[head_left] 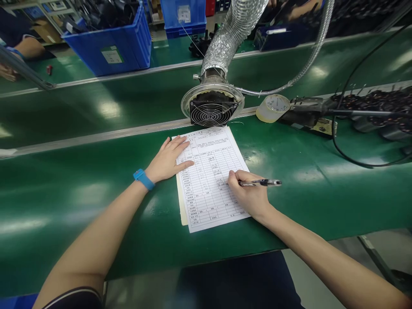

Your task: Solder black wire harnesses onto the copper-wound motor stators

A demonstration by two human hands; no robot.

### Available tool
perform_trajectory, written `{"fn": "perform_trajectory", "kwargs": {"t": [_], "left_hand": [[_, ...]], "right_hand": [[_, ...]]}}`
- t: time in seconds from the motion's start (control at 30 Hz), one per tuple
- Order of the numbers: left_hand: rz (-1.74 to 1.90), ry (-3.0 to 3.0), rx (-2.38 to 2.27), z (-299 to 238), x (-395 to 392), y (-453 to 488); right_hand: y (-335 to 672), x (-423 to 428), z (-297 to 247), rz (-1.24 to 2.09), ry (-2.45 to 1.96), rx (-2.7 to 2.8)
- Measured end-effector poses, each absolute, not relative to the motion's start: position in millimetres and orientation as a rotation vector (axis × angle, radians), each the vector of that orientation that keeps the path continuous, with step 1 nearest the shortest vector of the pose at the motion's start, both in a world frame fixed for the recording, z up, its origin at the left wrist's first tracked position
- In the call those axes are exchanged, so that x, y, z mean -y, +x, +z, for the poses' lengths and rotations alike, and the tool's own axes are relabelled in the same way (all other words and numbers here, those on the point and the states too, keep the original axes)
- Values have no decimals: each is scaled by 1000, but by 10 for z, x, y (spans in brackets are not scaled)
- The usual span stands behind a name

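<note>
A white printed form sheet (209, 171) lies on the green bench (80, 189) in front of me. My left hand (169, 159) rests flat on the sheet's upper left corner, fingers stretched out; a blue wristband (143, 179) circles that wrist. My right hand (247, 193) is closed around a pen (264, 183), its tip on the right side of the form. A second sheet edge peeks out under the form's left side.
A fume extractor fan (211, 109) on a silver flexible duct (231, 34) stands just behind the paper. A tape roll (273, 108), a soldering stand and black cables (370, 107) lie right. Blue bins (112, 38) sit beyond; another person's arm (25, 47) is far left.
</note>
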State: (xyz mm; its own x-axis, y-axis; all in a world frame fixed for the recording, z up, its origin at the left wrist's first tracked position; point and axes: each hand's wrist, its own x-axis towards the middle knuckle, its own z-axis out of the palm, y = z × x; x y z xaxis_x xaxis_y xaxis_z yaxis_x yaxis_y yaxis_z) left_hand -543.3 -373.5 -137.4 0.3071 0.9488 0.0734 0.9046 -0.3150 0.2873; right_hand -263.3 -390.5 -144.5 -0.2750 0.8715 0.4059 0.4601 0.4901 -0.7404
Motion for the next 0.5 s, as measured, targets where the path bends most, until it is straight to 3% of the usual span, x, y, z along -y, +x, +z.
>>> {"fn": "perform_trajectory", "kwargs": {"t": [0.17,0.3,0.5], "left_hand": [[353,2369,-1688,-1416,3693,-5465],[409,2408,-1731,-1469,3700,-5432],[491,2368,-1712,-1433,3688,-5367]], "right_hand": [[-2629,3772,-1242,728,-1291,1675],[-2744,3472,-1070,875,-1239,1828],[-2945,2995,-1198,730,-1115,1953]]}}
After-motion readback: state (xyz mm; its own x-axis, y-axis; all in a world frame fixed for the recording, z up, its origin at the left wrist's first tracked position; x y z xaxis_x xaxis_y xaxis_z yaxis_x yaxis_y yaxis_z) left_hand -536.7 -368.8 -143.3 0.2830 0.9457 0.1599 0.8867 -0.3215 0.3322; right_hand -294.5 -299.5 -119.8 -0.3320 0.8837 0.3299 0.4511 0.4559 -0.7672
